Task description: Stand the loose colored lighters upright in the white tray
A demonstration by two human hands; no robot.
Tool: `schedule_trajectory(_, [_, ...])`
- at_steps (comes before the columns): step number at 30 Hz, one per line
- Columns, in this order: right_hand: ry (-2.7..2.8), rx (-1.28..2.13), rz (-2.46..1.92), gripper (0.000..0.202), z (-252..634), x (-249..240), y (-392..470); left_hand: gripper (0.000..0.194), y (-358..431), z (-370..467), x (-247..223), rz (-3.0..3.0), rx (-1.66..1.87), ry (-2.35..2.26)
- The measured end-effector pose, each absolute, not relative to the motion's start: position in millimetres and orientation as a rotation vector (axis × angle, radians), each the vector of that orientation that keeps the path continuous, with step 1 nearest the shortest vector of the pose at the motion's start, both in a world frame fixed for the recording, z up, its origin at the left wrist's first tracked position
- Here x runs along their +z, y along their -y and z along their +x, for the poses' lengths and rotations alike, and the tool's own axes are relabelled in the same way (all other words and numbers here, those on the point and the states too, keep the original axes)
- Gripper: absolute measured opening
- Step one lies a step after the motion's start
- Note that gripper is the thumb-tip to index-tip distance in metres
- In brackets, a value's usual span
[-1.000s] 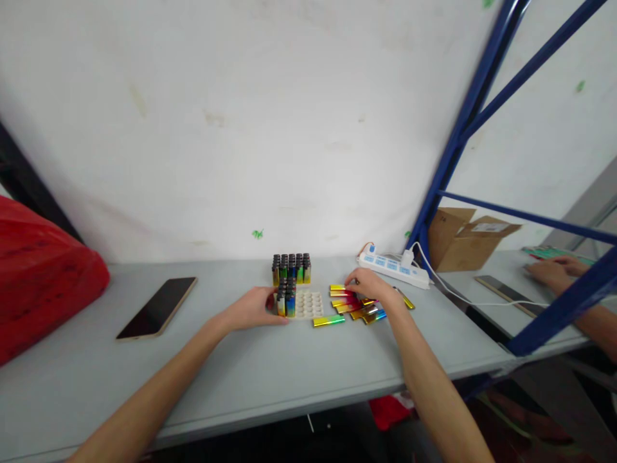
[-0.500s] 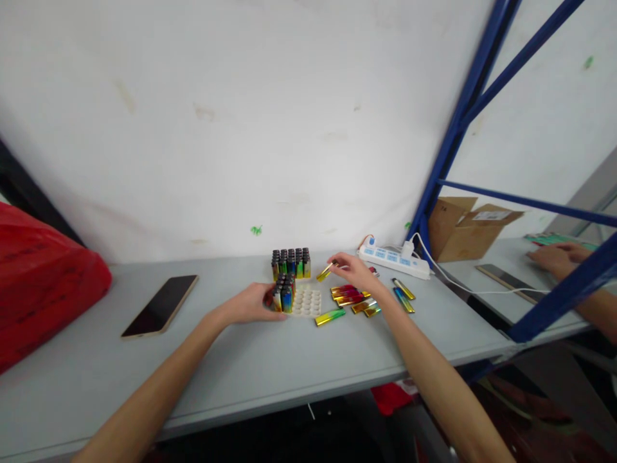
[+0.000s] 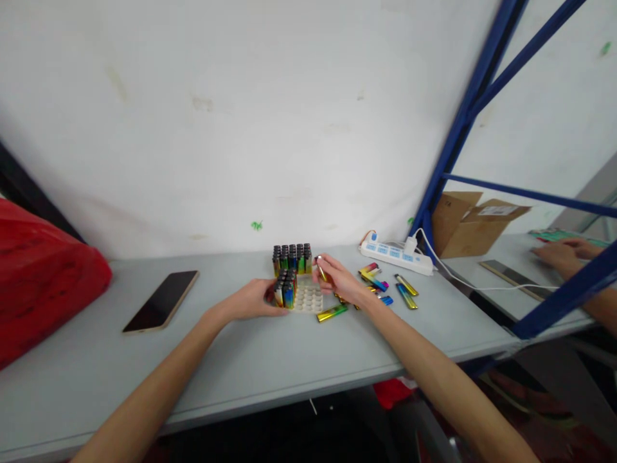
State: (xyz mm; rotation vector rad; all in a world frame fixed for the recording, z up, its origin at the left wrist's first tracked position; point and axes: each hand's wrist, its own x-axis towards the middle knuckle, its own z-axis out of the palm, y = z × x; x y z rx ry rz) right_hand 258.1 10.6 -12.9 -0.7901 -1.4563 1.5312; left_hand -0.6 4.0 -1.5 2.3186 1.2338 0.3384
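My left hand (image 3: 254, 298) is curled round the left end of a white tray (image 3: 309, 299) with round holes. Upright lighters (image 3: 285, 290) with black tops and shiny bodies fill the tray's left part; its right part shows bare holes. Between the fingers of my right hand (image 3: 333, 278) is a gold lighter (image 3: 321, 272), tilted, just above the tray's right side. Behind the tray stands a block of upright lighters (image 3: 292, 260). A green and gold lighter (image 3: 332, 313) lies at the tray's front right corner. More loose lighters (image 3: 372, 275) lie right of my hand, partly hidden by it.
A phone (image 3: 162, 301) lies on the grey table at left, beside a red bag (image 3: 45, 283). At the back right are a white power strip (image 3: 398, 256) with cables, a blue rack post (image 3: 446, 167) and a cardboard box (image 3: 475, 225). Another person's hands (image 3: 562, 252) show at far right.
My right hand has carried the gold lighter left and turned it more upright, close over the tray. My left hand keeps its place on the tray's left end.
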Motion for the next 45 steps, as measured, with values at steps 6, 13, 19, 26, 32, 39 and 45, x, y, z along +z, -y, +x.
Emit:
schedule_trajectory(6, [1.588,1.307,-0.905,0.043,251,-17,-9,0.048,-5,-1,-3,2.31,0.329,-1.218])
schedule_trajectory(13, [1.781,0.757,-1.102,0.046,250,-33,-19,0.052,-7,-1,-4,2.347,0.326,-1.264])
schedule_trajectory(19, [1.848,0.702,-1.11,0.035,243,-34,-14,0.049,-8,-3,-5,2.371,0.309,-1.249])
schedule_trajectory(26, [1.922,0.537,-1.028,0.04,243,-26,-9,0.048,-6,-2,-4,2.356,0.314,-1.223])
schedule_trajectory(32, [2.177,0.255,-1.03,0.04,249,-23,-9,0.051,-8,-3,-7,2.324,0.334,-1.203])
schedule_trajectory(39, [2.178,0.258,-1.059,0.029,245,-28,-14,0.051,-4,-1,-3,2.288,0.344,-1.206])
schedule_trajectory(45, [2.335,0.174,-1.075,0.017,235,-34,-23,0.05,-5,-1,-4,2.298,0.344,-1.203])
